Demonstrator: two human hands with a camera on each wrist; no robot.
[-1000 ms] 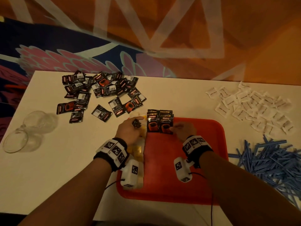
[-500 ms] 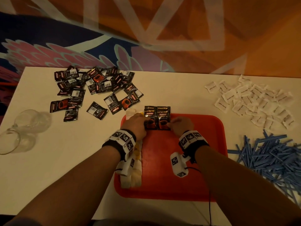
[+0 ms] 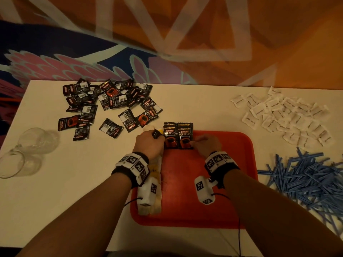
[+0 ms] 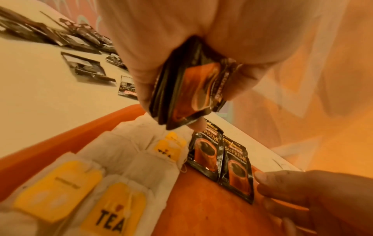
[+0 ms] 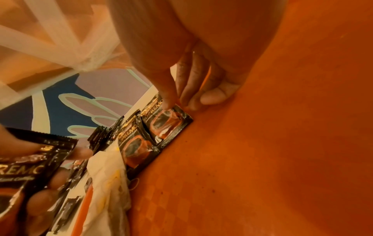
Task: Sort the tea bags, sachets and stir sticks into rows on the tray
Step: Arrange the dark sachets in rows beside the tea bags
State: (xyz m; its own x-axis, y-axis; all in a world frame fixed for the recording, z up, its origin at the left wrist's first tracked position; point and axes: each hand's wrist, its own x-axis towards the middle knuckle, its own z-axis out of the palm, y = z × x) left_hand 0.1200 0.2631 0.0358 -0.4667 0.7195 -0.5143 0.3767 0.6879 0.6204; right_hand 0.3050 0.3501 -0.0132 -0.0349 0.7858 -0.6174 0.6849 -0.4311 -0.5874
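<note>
A red tray (image 3: 232, 191) lies in front of me. Two overlapping columns of black coffee sachets (image 3: 178, 136) lie side by side at its far edge. A row of tea bags (image 4: 113, 199) with yellow tags runs down the tray's left side. My left hand (image 3: 156, 135) hovers just left of the sachet columns and grips a small stack of black sachets (image 4: 187, 89). My right hand (image 5: 177, 103) rests on the tray, thumb on the right-hand sachet (image 5: 167, 124) and fingertips at its right edge, pinching it.
A loose pile of black sachets (image 3: 104, 104) covers the table's far left. White sugar sachets (image 3: 284, 115) are scattered far right, and a heap of blue stir sticks (image 3: 311, 179) lies right of the tray. Two glass cups (image 3: 27, 149) lie on their sides at the left.
My left hand has moved right from above the tea bags to beside the sachet columns, still holding its stack. My right hand has stayed at the right-hand sachet.
</note>
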